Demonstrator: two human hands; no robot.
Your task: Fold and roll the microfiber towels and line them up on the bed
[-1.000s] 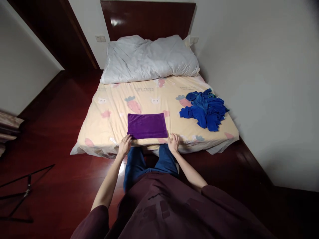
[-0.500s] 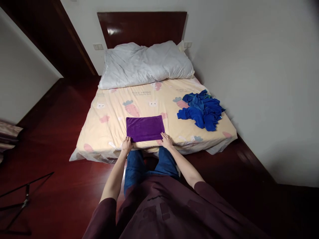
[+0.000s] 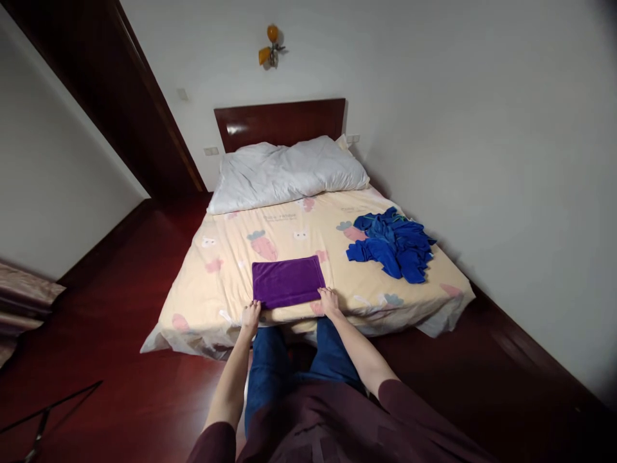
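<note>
A purple towel (image 3: 288, 281), folded into a flat rectangle, lies near the front edge of the bed (image 3: 202, 308). My left hand (image 3: 251, 316) has its fingers closed at the near left corner. At the near right corner, my right hand (image 3: 328, 301) grips the edge the same way. Both thumbs are mostly hidden. To the right, a crumpled heap of blue clothes (image 3: 398, 247) rests on the patterned yellow sheet, apart from my hands.
A folded white quilt (image 3: 289, 170) lies by the dark headboard (image 3: 279, 122). An orange wall lamp (image 3: 271, 48) hangs above. At lower left are a black metal stand (image 3: 43, 418) and a striped curtain (image 3: 24, 308). A wall (image 3: 506, 193) runs along the right.
The view has tipped upward, bringing the wall lamp into sight and shifting the bed lower. Both hands stay at the near corners of the towel, which looks unchanged on the sheet.
</note>
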